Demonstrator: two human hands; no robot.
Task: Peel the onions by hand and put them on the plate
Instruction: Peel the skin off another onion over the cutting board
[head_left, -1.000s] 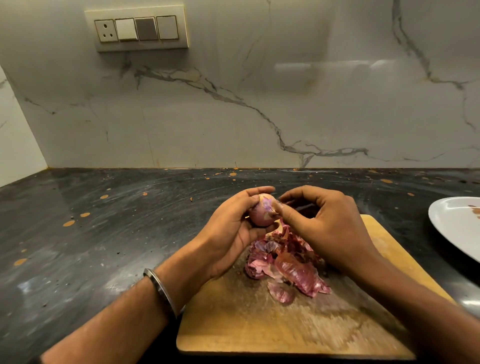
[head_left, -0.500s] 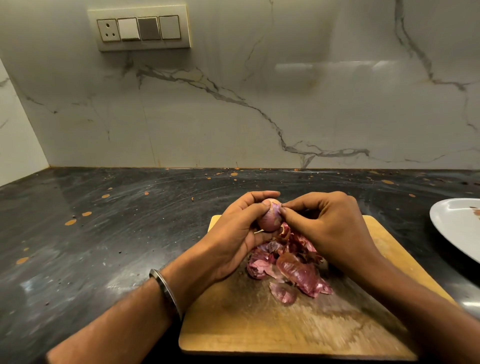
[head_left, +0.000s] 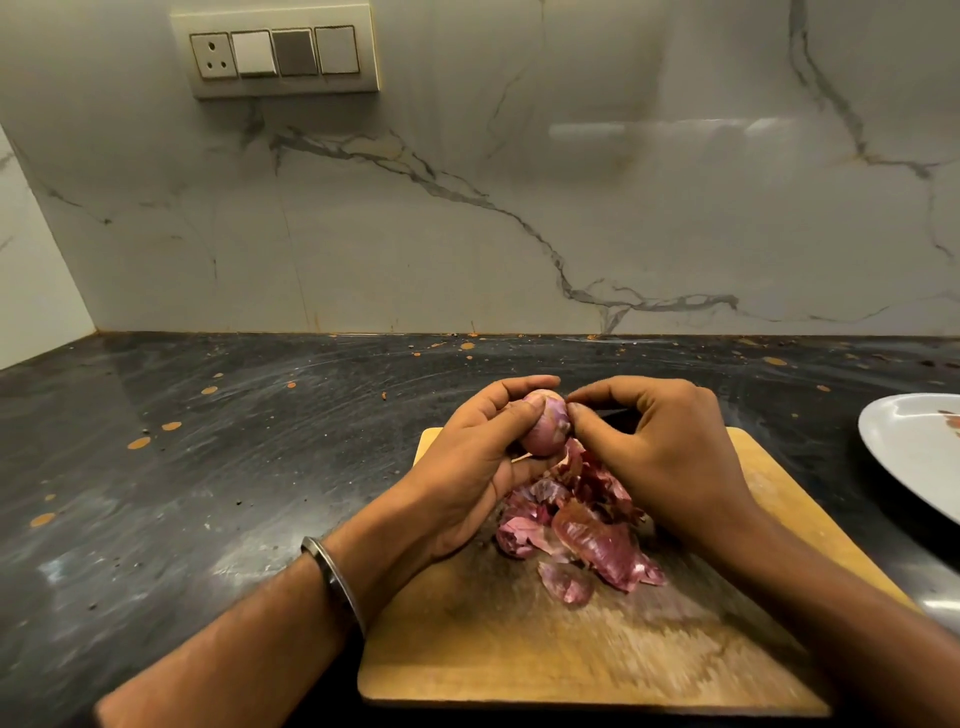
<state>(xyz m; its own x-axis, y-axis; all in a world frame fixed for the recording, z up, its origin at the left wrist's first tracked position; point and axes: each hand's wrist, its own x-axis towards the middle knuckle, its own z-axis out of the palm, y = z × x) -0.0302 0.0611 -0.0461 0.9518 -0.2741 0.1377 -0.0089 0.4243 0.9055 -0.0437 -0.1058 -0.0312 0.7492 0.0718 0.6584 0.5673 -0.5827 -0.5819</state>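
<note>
**Above the board, an onion held between two hands**

Over the far end of the board (head_left: 597, 660), the left hand (head_left: 467, 467) curls round a small onion (head_left: 545, 428), thumb across its front and fingers over its top. The right hand (head_left: 660, 452) meets it from the other side, thumb and forefinger pinched at the onion's skin. Below the hands a heap of purple peels (head_left: 582, 530) lies on the board. The white plate (head_left: 904, 447) sits well apart on the dark table (head_left: 208, 493), at the right edge.
</note>
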